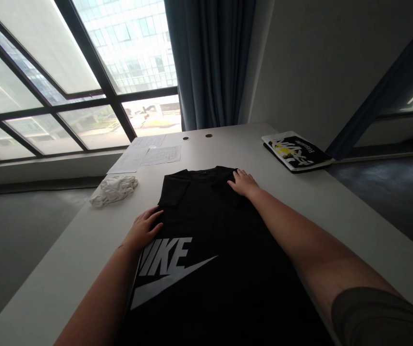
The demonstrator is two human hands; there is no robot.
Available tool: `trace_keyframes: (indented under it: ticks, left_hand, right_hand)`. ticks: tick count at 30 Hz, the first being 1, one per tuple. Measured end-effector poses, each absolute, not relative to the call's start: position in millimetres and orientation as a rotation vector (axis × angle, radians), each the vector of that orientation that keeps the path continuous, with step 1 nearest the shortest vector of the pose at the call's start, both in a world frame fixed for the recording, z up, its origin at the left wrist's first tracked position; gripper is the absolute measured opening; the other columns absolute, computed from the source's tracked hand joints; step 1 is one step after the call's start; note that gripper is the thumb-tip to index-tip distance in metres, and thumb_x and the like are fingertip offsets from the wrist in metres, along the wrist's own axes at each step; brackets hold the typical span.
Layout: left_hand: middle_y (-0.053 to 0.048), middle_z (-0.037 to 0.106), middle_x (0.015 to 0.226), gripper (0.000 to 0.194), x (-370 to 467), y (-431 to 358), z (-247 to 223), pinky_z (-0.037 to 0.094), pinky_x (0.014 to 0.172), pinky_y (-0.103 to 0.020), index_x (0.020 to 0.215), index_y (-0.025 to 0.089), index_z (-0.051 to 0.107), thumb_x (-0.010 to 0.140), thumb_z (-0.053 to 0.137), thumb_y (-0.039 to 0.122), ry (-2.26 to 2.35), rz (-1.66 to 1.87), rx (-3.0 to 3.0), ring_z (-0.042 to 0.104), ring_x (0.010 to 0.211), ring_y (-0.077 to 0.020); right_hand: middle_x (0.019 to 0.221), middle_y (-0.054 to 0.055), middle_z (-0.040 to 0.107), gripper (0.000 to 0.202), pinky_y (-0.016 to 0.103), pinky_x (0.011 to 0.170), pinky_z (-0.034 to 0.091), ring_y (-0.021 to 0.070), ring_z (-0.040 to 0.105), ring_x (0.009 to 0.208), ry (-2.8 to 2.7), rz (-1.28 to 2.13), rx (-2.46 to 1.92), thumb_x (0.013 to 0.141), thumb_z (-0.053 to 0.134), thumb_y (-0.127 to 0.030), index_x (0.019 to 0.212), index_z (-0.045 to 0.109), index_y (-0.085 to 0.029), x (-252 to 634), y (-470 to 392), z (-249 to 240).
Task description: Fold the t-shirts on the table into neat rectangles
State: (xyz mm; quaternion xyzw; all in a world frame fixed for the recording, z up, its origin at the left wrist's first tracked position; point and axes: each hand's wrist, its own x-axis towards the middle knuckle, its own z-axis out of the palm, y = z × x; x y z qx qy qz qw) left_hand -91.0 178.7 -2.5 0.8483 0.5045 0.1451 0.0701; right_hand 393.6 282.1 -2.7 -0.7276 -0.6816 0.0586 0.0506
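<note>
A white table (pixel 235 149) extends from the bottom of the frame to the upper centre, with a gridded window (pixel 148 53) at upper left and a blue curtain (pixel 209 67) behind the far end. At left of centre, a crumpled white cloth (pixel 114 191) is placed near the table edge, with printed sheets (pixel 161 155) laid flat beyond it. The left hand (pixel 146 227) is rested palm down on the left edge of a black T-shirt (pixel 235 259); its fingers are extended and slightly bent, and whether any fabric is pinched beneath them cannot be told. The T-shirt is spread on the table from the centre to the bottom of the frame. The right hand (pixel 243 182) is laid on the upper right shoulder area, its fingers loosely spread, with no clenching visible. At right, a black-and-white booklet (pixel 294 151) is set near the table edge, well apart from the garment.

The hands are probably positioned on opposite edges so that the fabric is kept flat and aligned. The loose items are located outside the garment's outline, so the working area is unobstructed. The collar (pixel 202 172) is directed toward the far end; the long axis is run from upper centre to bottom centre, and the lower end is cut off by the frame.
</note>
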Motion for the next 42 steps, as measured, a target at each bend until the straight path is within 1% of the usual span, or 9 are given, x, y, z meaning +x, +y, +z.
trace_keyframes:
  ticks: [5,9,17,21,24,27,30,33,42]
  left_hand:
    - [-0.005,0.047,0.162,0.052,-93,180,-5,0.040,0.122,-0.051,0.149,0.030,0.057,0.101,0.051,0.049,1.534,0.428,2.545,0.047,0.146,-0.0297]
    - [-0.005,0.045,0.164,0.053,-89,182,-4,0.038,0.122,-0.051,0.152,0.031,0.054,0.101,0.051,0.048,1.585,0.384,2.530,0.046,0.148,-0.0298]
    - [-0.004,0.043,0.166,0.053,-83,187,-6,0.036,0.121,-0.053,0.154,0.034,0.052,0.102,0.050,0.045,1.696,0.370,2.496,0.039,0.152,-0.0306]
    - [-0.006,0.043,0.166,0.053,-84,187,-7,0.037,0.121,-0.053,0.151,0.031,0.055,0.101,0.051,0.045,1.688,0.396,2.496,0.039,0.152,-0.0311]
    - [-0.006,0.045,0.164,0.052,-85,186,-6,0.039,0.119,-0.053,0.151,0.029,0.056,0.101,0.051,0.044,1.672,0.403,2.505,0.043,0.150,-0.0311]
    - [-0.006,0.047,0.163,0.052,-85,186,-7,0.040,0.119,-0.052,0.150,0.029,0.056,0.101,0.051,0.043,1.654,0.408,2.512,0.046,0.148,-0.0310]
    - [-0.007,0.048,0.162,0.052,-85,187,-8,0.041,0.119,-0.053,0.150,0.028,0.057,0.100,0.051,0.043,1.668,0.429,2.499,0.048,0.146,-0.0316]
    - [-0.009,0.048,0.162,0.051,-85,189,-8,0.041,0.119,-0.053,0.148,0.028,0.059,0.099,0.054,0.044,1.719,0.443,2.463,0.049,0.145,-0.0328]
    - [-0.011,0.054,0.156,0.051,-98,140,-11,0.040,0.120,-0.054,0.145,0.027,0.061,0.099,0.054,0.047,1.783,0.457,2.434,0.050,0.144,-0.0329]
  right_hand:
    - [0.176,0.013,0.015,0.079,0.052,0.129,0.015,0.0319,0.018,0.160,-2.077,0.197,-2.217,0.103,0.030,-0.060,0.167,0.026,-0.013,402,301,-21]
    - [0.176,0.009,0.014,0.080,0.059,0.128,0.015,0.0356,0.018,0.160,-2.102,0.189,-2.173,0.101,0.032,-0.063,0.167,0.027,-0.019,410,308,-30]
    - [0.172,0.013,0.027,0.075,0.070,0.124,0.016,0.0413,0.023,0.157,-2.045,0.201,-2.040,0.098,0.043,-0.064,0.160,0.043,-0.021,417,333,-35]
    - [0.169,0.013,0.036,0.064,0.061,0.126,0.024,0.0376,0.025,0.157,-1.925,0.163,-1.881,0.101,0.044,-0.051,0.154,0.052,-0.017,421,325,-29]
    - [0.161,0.014,0.048,0.055,0.051,0.127,0.031,0.0312,0.034,0.155,-1.791,0.112,-1.764,0.102,0.041,-0.041,0.146,0.061,-0.015,430,297,-26]
    - [0.155,0.013,0.055,0.049,0.050,0.127,0.033,0.0297,0.040,0.151,-1.809,0.134,-1.710,0.100,0.045,-0.040,0.137,0.068,-0.018,445,249,-25]
    - [0.159,0.011,0.050,0.050,0.050,0.126,0.034,0.0291,0.042,0.150,-1.980,0.201,-1.634,0.099,0.049,-0.043,0.142,0.064,-0.023,457,191,-22]
    - [0.165,0.008,0.043,0.052,0.053,0.125,0.035,0.0306,0.037,0.153,-2.152,0.220,-1.615,0.098,0.052,-0.044,0.147,0.060,-0.028,462,141,-17]
    - [0.164,0.011,0.045,0.052,0.058,0.124,0.036,0.0366,0.037,0.154,-2.218,0.057,-1.796,0.099,0.050,-0.044,0.147,0.062,-0.027,450,75,-21]
